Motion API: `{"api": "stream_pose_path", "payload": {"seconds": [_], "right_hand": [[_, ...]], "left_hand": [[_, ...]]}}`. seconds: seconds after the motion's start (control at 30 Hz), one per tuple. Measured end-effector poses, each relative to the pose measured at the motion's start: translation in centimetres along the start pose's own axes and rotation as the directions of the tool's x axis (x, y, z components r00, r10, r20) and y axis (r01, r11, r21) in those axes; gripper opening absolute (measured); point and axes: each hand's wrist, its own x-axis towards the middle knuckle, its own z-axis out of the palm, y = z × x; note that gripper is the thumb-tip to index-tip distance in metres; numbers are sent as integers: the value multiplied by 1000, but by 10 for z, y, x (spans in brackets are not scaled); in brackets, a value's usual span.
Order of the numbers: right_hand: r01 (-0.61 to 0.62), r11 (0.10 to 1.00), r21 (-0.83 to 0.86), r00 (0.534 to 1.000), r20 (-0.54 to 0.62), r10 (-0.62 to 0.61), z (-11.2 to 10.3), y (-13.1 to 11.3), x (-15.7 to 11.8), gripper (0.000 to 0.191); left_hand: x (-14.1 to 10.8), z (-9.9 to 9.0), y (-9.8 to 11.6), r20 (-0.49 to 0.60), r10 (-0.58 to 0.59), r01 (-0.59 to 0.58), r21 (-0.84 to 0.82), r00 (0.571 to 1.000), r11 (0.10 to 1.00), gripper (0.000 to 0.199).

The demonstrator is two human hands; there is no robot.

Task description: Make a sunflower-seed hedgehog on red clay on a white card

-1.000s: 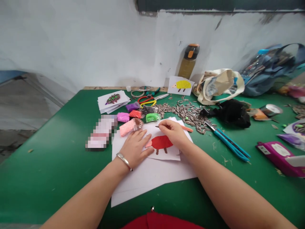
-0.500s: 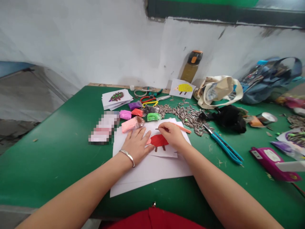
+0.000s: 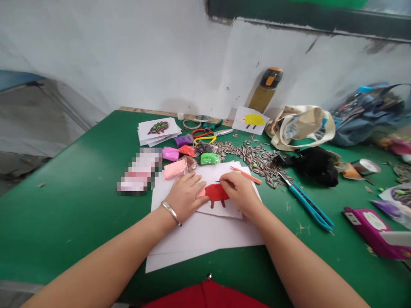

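Observation:
My left hand [image 3: 184, 193] lies flat with fingers spread on a white card [image 3: 205, 207], over the left end of its picture. That picture is a red hedgehog-like body [image 3: 216, 192] with brown legs and a pink front end, partly covered by my fingers. Over the upper right of the red body, my right hand [image 3: 239, 192] pinches a sunflower seed [image 3: 217, 182]; only its dark tip shows. Larger white sheets [image 3: 205, 239] lie under the card. An orange pen-like tool [image 3: 246, 174] rests just beyond my right hand.
Clay packets [image 3: 210, 158] and a sunflower seed pile [image 3: 260, 158] lie beyond my hands. Scissors [image 3: 213, 136], a seed-covered card [image 3: 159, 127] and a yellow-bodied card [image 3: 251, 121] stand farther back. A blue utility knife [image 3: 310, 205], black cloth-like bundle [image 3: 314, 167] and magenta device [image 3: 374, 229] lie rightward.
My right hand has shifted slightly right and down across the red body, still pinching the seed. My left hand stays on the card. The whole view has shifted a little.

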Motion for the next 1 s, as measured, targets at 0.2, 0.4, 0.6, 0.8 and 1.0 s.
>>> {"api": "stream_pose_path", "payload": {"seconds": [0.2, 0.4, 0.6, 0.8, 1.0], "right_hand": [[17, 999, 46, 999, -42, -15, -3, 10, 7, 16], [19, 1000, -3, 999, -47, -19, -2, 9, 7, 16], [19, 1000, -15, 999, -44, -19, -2, 8, 7, 16], [-55, 996, 67, 998, -37, 58, -4, 12, 7, 14], [-156, 981, 115, 983, -80, 166, -14, 20, 6, 13]], "left_hand": [[-2, -6, -6, -56, 80, -87, -128, 995, 988, 25], [3, -7, -3, -71, 71, -79, -105, 995, 991, 18], [3, 1, 4, -131, 51, -63, -91, 990, 994, 16], [1, 0, -2, -63, 28, -35, -125, 998, 992, 24], [0, 0, -14, 142, 17, -11, -43, 990, 999, 51]]}}
